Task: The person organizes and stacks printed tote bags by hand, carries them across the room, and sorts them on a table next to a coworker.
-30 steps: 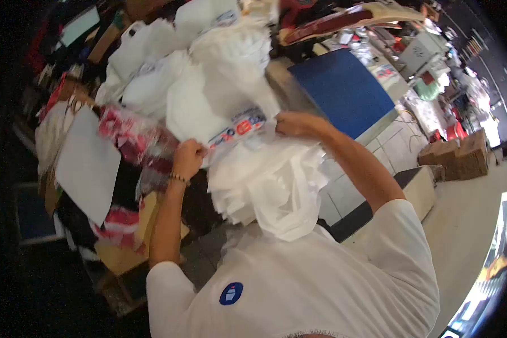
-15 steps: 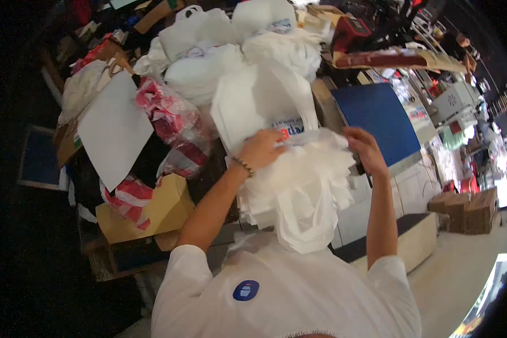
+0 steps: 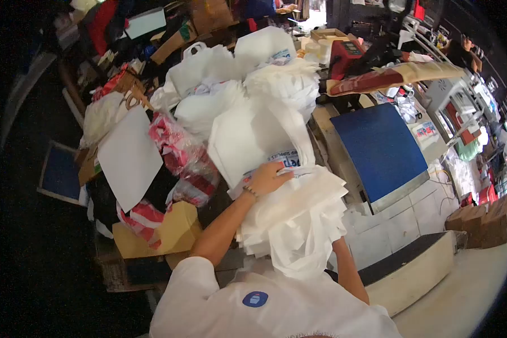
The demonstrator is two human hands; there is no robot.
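Observation:
A thick stack of white bags (image 3: 298,208) with loop handles lies in front of my chest. My left hand (image 3: 267,179) rests on its far edge, fingers spread over the bags, beside blue and red print. My right hand (image 3: 339,247) is at the stack's lower right side, mostly hidden by the bags; its fingers do not show. Just beyond lies an open-looking white bag (image 3: 248,138) with a printed edge, and more piles of white bags (image 3: 287,79) stand behind it.
To the right is a blue board (image 3: 380,149) on a machine. At the left are a white sheet (image 3: 130,158), pink-and-white wrapped plastic (image 3: 177,143) and a yellow carton (image 3: 163,231). Brown boxes (image 3: 484,222) stand far right. A person (image 3: 465,53) is in the right background.
My right hand has moved from the stack's far right corner down to its near right side, partly under the bags. My left hand has moved right onto the stack.

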